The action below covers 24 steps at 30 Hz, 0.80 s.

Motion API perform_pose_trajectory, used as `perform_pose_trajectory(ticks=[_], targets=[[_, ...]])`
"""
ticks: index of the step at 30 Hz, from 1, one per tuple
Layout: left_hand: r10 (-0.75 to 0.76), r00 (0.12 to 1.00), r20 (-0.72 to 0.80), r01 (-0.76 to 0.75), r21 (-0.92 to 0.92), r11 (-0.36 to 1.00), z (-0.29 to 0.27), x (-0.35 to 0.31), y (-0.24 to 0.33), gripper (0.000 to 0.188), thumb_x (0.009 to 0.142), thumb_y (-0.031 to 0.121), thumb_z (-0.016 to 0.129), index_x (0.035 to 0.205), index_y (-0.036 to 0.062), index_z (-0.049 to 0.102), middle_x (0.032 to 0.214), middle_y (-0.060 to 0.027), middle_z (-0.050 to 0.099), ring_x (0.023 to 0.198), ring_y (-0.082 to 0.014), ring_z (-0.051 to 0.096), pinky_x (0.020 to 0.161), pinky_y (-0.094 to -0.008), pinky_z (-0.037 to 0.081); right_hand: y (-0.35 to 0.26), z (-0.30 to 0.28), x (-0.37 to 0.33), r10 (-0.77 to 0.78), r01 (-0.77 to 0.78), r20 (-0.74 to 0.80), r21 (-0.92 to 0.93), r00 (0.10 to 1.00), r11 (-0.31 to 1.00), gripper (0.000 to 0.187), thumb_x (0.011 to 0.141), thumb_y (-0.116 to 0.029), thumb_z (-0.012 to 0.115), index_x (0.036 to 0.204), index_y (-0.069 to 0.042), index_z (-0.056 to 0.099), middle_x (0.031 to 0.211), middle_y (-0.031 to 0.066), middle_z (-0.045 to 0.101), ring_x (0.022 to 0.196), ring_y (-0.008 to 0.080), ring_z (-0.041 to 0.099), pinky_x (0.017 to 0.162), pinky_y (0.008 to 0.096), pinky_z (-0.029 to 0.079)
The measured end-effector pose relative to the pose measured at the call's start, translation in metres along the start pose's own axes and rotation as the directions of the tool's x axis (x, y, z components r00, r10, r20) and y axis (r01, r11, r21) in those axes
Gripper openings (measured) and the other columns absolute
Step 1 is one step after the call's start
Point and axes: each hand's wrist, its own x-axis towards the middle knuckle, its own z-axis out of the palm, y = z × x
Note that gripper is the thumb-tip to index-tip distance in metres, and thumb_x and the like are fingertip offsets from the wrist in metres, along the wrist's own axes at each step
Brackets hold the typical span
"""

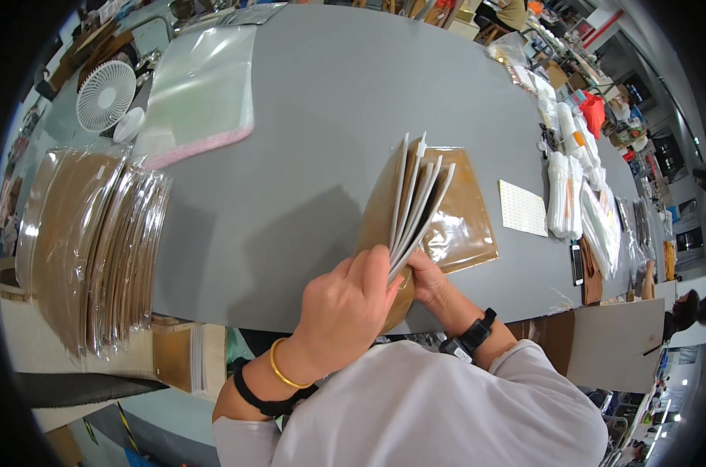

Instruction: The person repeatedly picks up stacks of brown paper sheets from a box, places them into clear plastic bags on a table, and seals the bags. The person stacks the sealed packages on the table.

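Both my hands hold a brown folder-like piece [378, 210] above the near edge of the grey table, tilted, with several white-edged leaves fanned apart at its top. My left hand [345, 300] is closed on the left side of the leaves, its fingers bent over their lower part. My right hand [429, 280] grips the lower right side, its fingers partly hidden behind the piece. Just behind and to the right, a flat brown piece in a clear plastic sleeve [463, 210] lies on the table.
A stack of brown pieces in clear sleeves [88, 241] stands at the left. Beyond it lie clear plastic bags with a pink edge [201, 93] and a white fan [106, 96]. At right are a sticker sheet [523, 208], white bundles [559, 194] and a phone [577, 265].
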Motion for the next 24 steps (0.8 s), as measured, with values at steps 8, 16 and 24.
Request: perform_pose_trajectory(ticks=[8, 16, 24], targets=[[-0.285, 0.954, 0.090, 0.290, -0.050, 0.956, 0.012, -0.010, -0.031, 0.044, 0.090, 0.030, 0.078, 0.112, -0.0011, 0.056, 0.077, -0.0134, 0.065, 0.065, -0.0301, 0.064, 0.055, -0.0400, 0.050, -0.012, 0.000, 0.011, -0.090, 0.078, -0.059, -0.180, 0.994, 0.981, 0.041, 0.091, -0.008, 0.071, 0.129, 0.001, 0.058, 0.118, 0.0139, 0.069, 0.107, 0.0229, 0.069, 0.090, 0.0396, 0.060], [-0.386, 0.922, -0.025, 0.341, 0.522, 0.782, -0.024, 0.013, -0.285, 0.014, 0.093, 0.013, 0.061, 0.098, 0.0002, 0.064, 0.099, -0.0189, 0.067, 0.092, -0.0398, 0.065, 0.080, -0.0494, 0.053, -0.085, -0.058, -0.025, -0.271, -0.016, -0.526, -0.478, 0.806, 0.878, 0.036, 0.086, -0.003, 0.070, 0.121, 0.002, 0.064, 0.104, 0.0116, 0.071, 0.084, 0.0200, 0.070, 0.075, 0.0354, 0.059], [-0.456, 0.890, 0.019, 0.180, 0.903, 0.389, -0.035, 0.074, -0.467, 0.015, 0.086, 0.018, 0.065, 0.082, 0.0110, 0.078, 0.089, -0.0129, 0.074, 0.090, -0.0292, 0.074, 0.076, -0.0400, 0.059, -0.074, -0.051, -0.032, -0.264, 0.048, -0.485, -0.413, 0.834, 0.909, 0.044, 0.083, -0.003, 0.073, 0.125, 0.002, 0.060, 0.105, 0.0091, 0.069, 0.090, 0.0194, 0.068, 0.079, 0.0345, 0.057]])
